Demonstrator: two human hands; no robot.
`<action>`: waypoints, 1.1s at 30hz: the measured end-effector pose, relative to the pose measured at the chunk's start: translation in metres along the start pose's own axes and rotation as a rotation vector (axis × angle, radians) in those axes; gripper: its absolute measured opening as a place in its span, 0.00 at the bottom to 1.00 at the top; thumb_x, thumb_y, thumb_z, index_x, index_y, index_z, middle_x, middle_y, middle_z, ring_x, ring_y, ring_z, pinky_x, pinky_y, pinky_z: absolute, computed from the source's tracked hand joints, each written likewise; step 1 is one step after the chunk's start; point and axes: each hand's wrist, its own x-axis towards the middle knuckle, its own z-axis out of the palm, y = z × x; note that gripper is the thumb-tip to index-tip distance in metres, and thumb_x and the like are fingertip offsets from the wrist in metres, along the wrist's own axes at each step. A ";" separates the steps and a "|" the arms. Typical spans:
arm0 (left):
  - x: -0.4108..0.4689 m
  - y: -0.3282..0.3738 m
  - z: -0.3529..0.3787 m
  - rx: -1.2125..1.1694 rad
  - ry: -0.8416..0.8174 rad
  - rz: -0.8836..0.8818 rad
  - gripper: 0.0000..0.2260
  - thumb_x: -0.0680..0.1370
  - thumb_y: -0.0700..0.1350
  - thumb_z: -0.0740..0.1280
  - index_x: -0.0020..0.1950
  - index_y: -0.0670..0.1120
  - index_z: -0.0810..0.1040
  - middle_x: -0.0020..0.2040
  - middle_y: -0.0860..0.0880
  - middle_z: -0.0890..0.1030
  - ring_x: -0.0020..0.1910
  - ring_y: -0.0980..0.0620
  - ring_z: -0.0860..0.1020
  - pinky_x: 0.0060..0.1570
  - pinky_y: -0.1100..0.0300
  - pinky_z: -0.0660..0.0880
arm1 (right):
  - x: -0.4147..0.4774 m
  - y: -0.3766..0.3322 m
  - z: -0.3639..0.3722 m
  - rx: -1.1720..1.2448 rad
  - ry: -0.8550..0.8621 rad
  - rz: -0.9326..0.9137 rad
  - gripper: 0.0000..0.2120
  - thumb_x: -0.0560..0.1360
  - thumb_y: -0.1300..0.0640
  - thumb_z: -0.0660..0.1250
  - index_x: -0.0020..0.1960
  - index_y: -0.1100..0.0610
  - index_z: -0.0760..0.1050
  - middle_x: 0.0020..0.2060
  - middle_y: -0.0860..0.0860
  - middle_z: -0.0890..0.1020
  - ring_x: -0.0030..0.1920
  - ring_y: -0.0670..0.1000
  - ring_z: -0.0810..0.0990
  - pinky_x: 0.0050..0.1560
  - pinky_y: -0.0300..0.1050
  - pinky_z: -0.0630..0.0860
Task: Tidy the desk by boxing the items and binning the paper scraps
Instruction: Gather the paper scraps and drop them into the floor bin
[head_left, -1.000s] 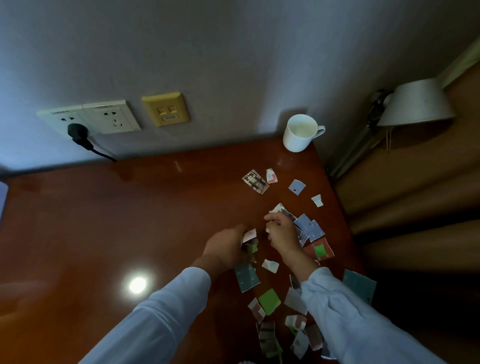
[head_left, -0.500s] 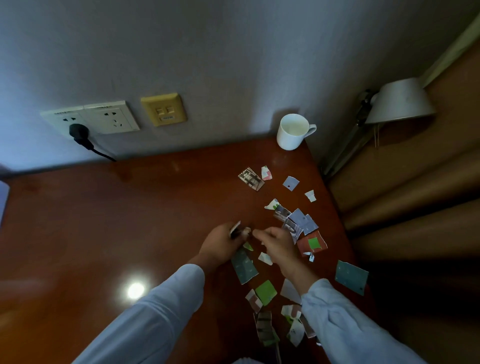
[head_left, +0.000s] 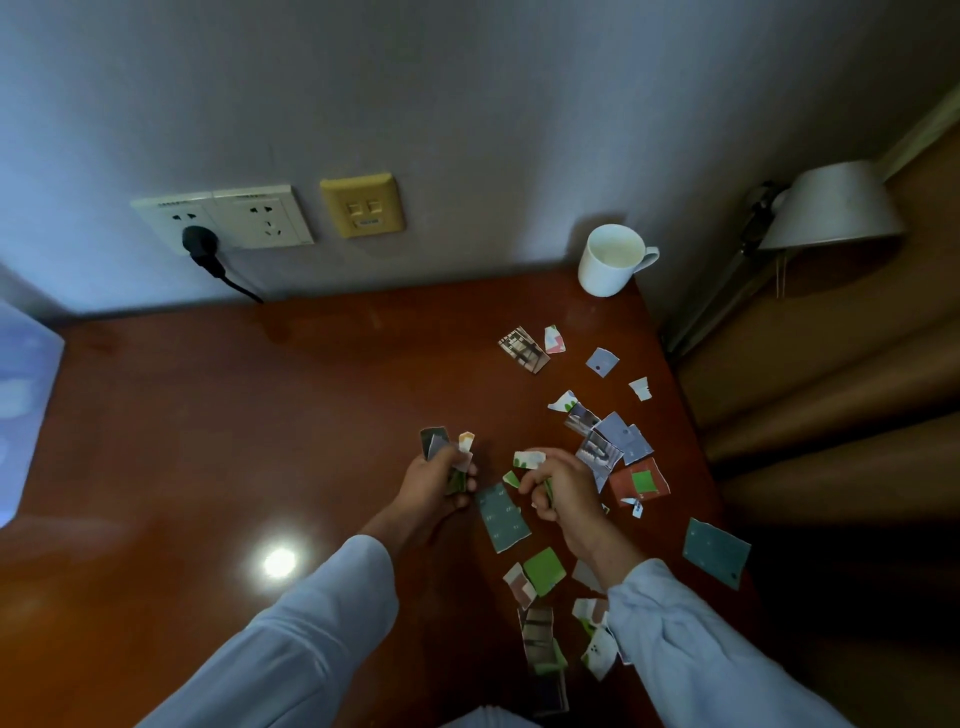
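Several torn paper scraps (head_left: 615, 441) lie scattered over the right part of the red-brown desk (head_left: 208, 441). My left hand (head_left: 436, 483) is closed around a small bunch of gathered scraps (head_left: 447, 447) that stick up above its fingers. Just to its right, my right hand (head_left: 563, 488) pinches a whitish scrap (head_left: 529, 458) between fingers and thumb, and a thin green piece shows in its palm. A teal scrap (head_left: 501, 517) lies flat between the two hands. Another teal piece (head_left: 716, 552) hangs at the desk's right edge. No box or bin is in sight.
A white mug (head_left: 608, 262) stands at the desk's back right corner by the wall. Wall sockets (head_left: 228, 218) with a black plug and a yellow plate (head_left: 362, 205) sit above the desk. A lamp shade (head_left: 831, 200) hangs right. A translucent object (head_left: 21, 395) shows at far left.
My hands have drawn apart a little. The left hand now holds its bunch of scraps higher and further left; the right hand has picked up a whitish scrap.
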 end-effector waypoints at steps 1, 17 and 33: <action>0.000 -0.001 -0.001 -0.029 -0.012 0.001 0.03 0.77 0.39 0.62 0.44 0.40 0.73 0.34 0.45 0.76 0.30 0.51 0.73 0.28 0.61 0.67 | 0.000 0.000 0.000 0.010 0.010 -0.003 0.14 0.73 0.70 0.54 0.52 0.60 0.74 0.28 0.56 0.77 0.22 0.47 0.63 0.22 0.36 0.54; -0.002 -0.005 0.005 -0.079 -0.049 -0.016 0.04 0.77 0.39 0.60 0.48 0.41 0.73 0.34 0.46 0.77 0.30 0.53 0.74 0.28 0.61 0.71 | -0.001 0.002 0.005 -0.613 0.065 -0.255 0.08 0.74 0.52 0.69 0.40 0.52 0.73 0.30 0.45 0.73 0.32 0.47 0.72 0.31 0.40 0.66; -0.002 -0.009 -0.002 -0.061 -0.017 -0.029 0.07 0.76 0.39 0.61 0.53 0.39 0.73 0.35 0.46 0.77 0.31 0.52 0.74 0.30 0.61 0.71 | -0.003 0.006 0.022 -1.060 0.157 -0.329 0.04 0.78 0.55 0.66 0.50 0.53 0.78 0.48 0.49 0.82 0.48 0.51 0.81 0.38 0.41 0.73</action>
